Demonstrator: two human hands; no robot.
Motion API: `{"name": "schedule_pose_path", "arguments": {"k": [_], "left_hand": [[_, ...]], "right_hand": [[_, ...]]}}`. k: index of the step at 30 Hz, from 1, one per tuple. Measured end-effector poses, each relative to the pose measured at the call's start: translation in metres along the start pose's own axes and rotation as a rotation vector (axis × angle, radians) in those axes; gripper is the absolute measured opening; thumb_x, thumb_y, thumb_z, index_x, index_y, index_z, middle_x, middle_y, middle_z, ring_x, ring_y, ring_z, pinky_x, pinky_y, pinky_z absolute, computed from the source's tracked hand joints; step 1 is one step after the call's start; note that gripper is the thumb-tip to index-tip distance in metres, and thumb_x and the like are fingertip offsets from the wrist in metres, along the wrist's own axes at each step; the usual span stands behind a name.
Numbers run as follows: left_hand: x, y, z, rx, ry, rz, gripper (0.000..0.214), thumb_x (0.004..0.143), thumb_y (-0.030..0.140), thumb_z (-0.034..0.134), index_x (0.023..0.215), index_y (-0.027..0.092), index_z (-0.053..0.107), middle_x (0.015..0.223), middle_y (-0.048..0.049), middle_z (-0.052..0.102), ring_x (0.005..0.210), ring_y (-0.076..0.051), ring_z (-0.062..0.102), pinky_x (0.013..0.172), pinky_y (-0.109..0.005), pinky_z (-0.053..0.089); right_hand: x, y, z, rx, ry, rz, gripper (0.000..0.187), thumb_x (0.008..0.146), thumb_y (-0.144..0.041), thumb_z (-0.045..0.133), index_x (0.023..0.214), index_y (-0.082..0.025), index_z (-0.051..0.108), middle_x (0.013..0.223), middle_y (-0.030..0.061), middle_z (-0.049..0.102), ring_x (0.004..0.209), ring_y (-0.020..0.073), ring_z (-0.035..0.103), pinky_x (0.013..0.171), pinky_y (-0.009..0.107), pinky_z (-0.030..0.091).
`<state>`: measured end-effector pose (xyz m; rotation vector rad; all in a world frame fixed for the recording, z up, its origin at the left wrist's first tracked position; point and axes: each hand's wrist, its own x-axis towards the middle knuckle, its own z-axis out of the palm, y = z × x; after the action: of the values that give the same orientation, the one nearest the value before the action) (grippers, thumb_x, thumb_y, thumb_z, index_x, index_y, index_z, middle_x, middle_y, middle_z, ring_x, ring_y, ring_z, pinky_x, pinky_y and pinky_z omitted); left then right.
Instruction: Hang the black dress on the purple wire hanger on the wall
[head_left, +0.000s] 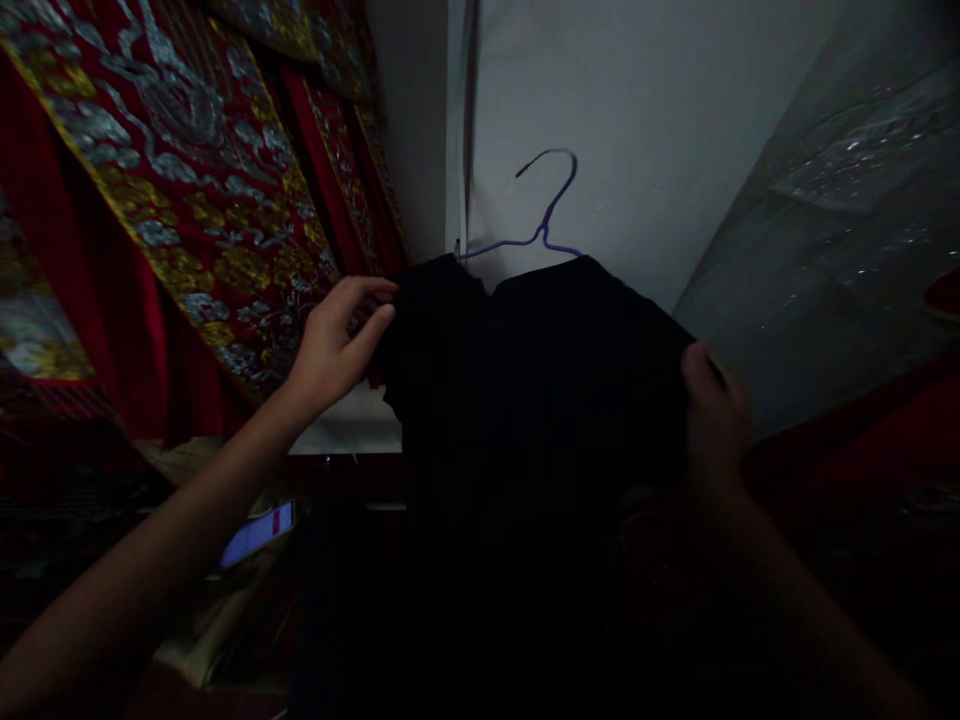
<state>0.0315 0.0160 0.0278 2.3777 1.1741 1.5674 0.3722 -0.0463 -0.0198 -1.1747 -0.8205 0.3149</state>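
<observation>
Though dim, black garment (525, 400) on hanger (551, 205)

Two bare hands are in view: one left hand (334, 345) and one right hand (712, 415), each on its own forearm, so two forearms as well. There is one black garment (525, 400), and it hangs on one purple wire hanger (551, 205) with a single hook. Red cloths embroidered in gold and silver (187, 170) overlap at the left; at least three panels show, though the exact number cannot be told in the dim light. One phone (259, 533) with a lit screen lies low at the left. One grey glittering fabric (847, 220) fills the right side.
</observation>
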Motion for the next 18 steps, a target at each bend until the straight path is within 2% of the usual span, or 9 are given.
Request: {"name": "schedule_pose_path", "arguments": {"k": [2,3,7,8,10,12,13,16,18], "left_hand": [[-0.01,0.016,0.003,-0.25,-0.09,-0.126,0.038,0.098,0.047,0.047,0.122,0.02,0.06,0.116,-0.009,0.069,0.107,-0.024,0.065,0.094,-0.039,0.053],[-0.016,0.023,0.005,-0.376,-0.117,-0.203,0.04,0.099,0.049,0.044,0.123,0.02,0.059,0.116,-0.0098,0.069,0.107,-0.024,0.066,0.092,-0.04,0.054],[-0.039,0.047,0.008,-0.711,-0.212,-0.579,0.035,0.096,0.046,0.048,0.115,0.02,0.063,0.113,-0.0122,0.07,0.096,-0.022,0.068,0.082,-0.038,0.056],[-0.045,0.051,0.007,-0.749,-0.262,-0.667,0.032,0.093,0.043,0.053,0.112,0.02,0.064,0.107,-0.0116,0.07,0.084,-0.019,0.067,0.074,-0.035,0.056],[-0.057,0.055,0.0,-0.774,-0.395,-0.797,0.032,0.087,0.039,0.062,0.113,0.021,0.066,0.092,-0.0072,0.069,0.057,-0.012,0.053,0.053,-0.028,0.047],[-0.069,0.055,-0.009,-0.712,-0.534,-0.84,0.036,0.084,0.041,0.067,0.116,0.024,0.066,0.078,-0.0012,0.064,0.045,-0.007,0.037,0.042,-0.023,0.031],[-0.074,0.054,-0.014,-0.649,-0.605,-0.818,0.036,0.084,0.043,0.068,0.116,0.025,0.067,0.073,0.0007,0.062,0.044,-0.007,0.035,0.041,-0.023,0.027],[-0.081,0.052,-0.031,-0.413,-0.727,-0.592,0.025,0.089,0.046,0.063,0.099,0.026,0.073,0.068,-0.0003,0.063,0.056,-0.014,0.053,0.048,-0.024,0.037],[-0.08,0.05,-0.041,-0.28,-0.679,-0.437,0.025,0.091,0.044,0.06,0.08,0.026,0.073,0.073,-0.0023,0.068,0.07,-0.019,0.062,0.06,-0.028,0.046]], "right_hand": [[-0.03,-0.005,-0.005,-0.026,-0.009,-0.12,0.035,0.082,-0.06,0.063,0.08,-0.026,0.071,0.08,0.0028,0.069,0.085,0.0262,0.069,0.076,0.039,0.058],[-0.047,-0.008,-0.006,-0.02,-0.167,-0.207,0.033,0.085,-0.06,0.061,0.085,-0.028,0.072,0.081,0.0023,0.07,0.081,0.025,0.069,0.072,0.037,0.059],[-0.098,-0.022,0.004,-0.039,-1.335,-0.591,0.05,0.084,-0.058,0.067,0.121,-0.025,0.068,0.1,0.0071,0.075,0.083,0.024,0.072,0.07,0.034,0.059],[-0.104,-0.025,0.009,-0.033,-1.533,-0.64,0.055,0.085,-0.056,0.067,0.128,-0.022,0.064,0.11,0.0095,0.074,0.092,0.0244,0.072,0.077,0.034,0.059],[-0.105,-0.029,0.021,0.009,-1.703,-0.686,0.049,0.091,-0.05,0.064,0.129,-0.019,0.062,0.121,0.0114,0.07,0.105,0.0226,0.07,0.088,0.032,0.056],[-0.093,-0.028,0.032,0.05,-1.643,-0.692,0.032,0.097,-0.04,0.06,0.12,-0.02,0.066,0.12,0.0096,0.07,0.108,0.0193,0.068,0.093,0.031,0.054],[-0.084,-0.025,0.038,0.057,-1.519,-0.681,0.025,0.098,-0.035,0.058,0.117,-0.021,0.066,0.117,0.0084,0.07,0.107,0.0184,0.068,0.095,0.032,0.053],[-0.052,-0.005,0.05,0.019,-1.018,-0.592,0.03,0.094,-0.03,0.062,0.124,-0.026,0.062,0.125,0.0081,0.065,0.121,0.0218,0.059,0.105,0.04,0.047],[-0.035,0.013,0.052,-0.031,-0.935,-0.464,0.034,0.09,-0.037,0.066,0.123,-0.027,0.063,0.127,0.0075,0.065,0.123,0.0248,0.058,0.105,0.043,0.047]]}}
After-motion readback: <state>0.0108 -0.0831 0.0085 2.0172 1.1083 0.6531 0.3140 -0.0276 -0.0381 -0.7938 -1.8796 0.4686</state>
